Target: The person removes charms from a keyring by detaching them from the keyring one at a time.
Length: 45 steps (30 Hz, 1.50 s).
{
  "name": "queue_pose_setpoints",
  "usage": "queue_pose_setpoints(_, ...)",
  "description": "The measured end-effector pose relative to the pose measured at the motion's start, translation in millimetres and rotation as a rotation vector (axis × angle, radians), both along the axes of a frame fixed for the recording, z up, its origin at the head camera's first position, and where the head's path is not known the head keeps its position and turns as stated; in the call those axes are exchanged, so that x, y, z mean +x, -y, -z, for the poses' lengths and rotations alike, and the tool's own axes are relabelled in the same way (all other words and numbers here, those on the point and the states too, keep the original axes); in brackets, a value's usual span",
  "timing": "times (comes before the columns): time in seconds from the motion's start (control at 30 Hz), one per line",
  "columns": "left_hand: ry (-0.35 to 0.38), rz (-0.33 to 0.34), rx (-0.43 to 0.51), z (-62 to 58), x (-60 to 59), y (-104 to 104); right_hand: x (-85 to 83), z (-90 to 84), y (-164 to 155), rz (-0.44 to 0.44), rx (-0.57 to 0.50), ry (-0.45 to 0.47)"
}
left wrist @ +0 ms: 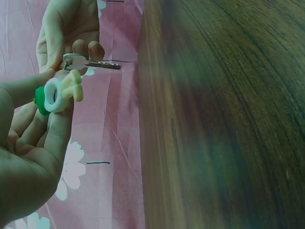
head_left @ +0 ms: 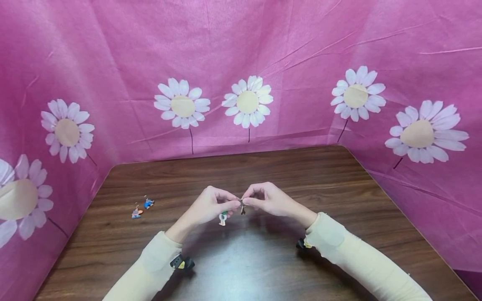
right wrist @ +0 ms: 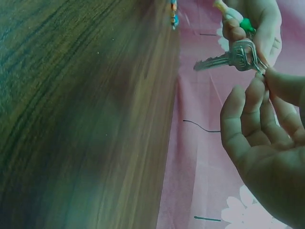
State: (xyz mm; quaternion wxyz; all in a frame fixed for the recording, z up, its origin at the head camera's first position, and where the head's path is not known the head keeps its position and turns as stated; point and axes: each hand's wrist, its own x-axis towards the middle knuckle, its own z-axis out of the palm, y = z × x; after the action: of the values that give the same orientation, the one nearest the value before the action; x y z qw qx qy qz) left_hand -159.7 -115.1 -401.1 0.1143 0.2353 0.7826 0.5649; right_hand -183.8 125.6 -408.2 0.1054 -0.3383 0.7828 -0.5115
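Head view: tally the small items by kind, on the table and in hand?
Keys: 1, key, pinched at its ring between left hand and right hand
Green-and-white charms: 1, charm hanging at the left hand
Small colourful charms on the table: 2, and
Total: 4

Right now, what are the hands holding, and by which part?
Both hands pinch a key ring carrying a silver key; the left hand also holds its white-green charm, the right hand grips the ring itself.

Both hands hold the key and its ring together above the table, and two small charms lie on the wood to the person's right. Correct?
Not quite: the two small charms lie to the person's left, as the head view shows. Both hands do hold the key together.
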Motion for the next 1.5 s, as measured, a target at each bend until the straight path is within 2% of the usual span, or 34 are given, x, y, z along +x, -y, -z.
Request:
queue_pose_setpoints(0.13,0.023,-0.049,0.037,0.9,-0.4,-1,-1.0,5.1,3,0.031,-0.065,0.029)
queue_pose_setpoints(0.37,0.091,-0.136,0.177,0.6,-0.8,-4,-0.9,7.5,9,0.02,-0.182,0.085)
queue_pose_setpoints(0.5,0.107,-0.134,0.192,-2.4,0.3,-3,-0.4,7.2,10,0.039,-0.213,0.077)
queue_pose_setpoints(0.7,0.129,-0.111,0.162,-4.0,0.4,-3,-0.2,10.9,9,0.079,-0.252,0.005)
queue_pose_setpoints(0.87,0.128,-0.09,0.142,-2.7,-0.6,-2,0.2,10.3,8,0.091,-0.242,-0.051)
queue_pose_setpoints(1.07,0.121,-0.085,0.106,-2.4,-0.3,-1,0.0,5.3,8,0.089,-0.161,-0.135)
queue_pose_setpoints(1.33,0.109,-0.057,0.073,-1.0,-1.1,-2,0.0,2.8,4,0.023,-0.042,-0.143)
queue_pose_setpoints(1.5,0.085,-0.07,0.087,-1.8,-1.4,-3,-0.5,5.7,4,0.026,-0.07,-0.099)
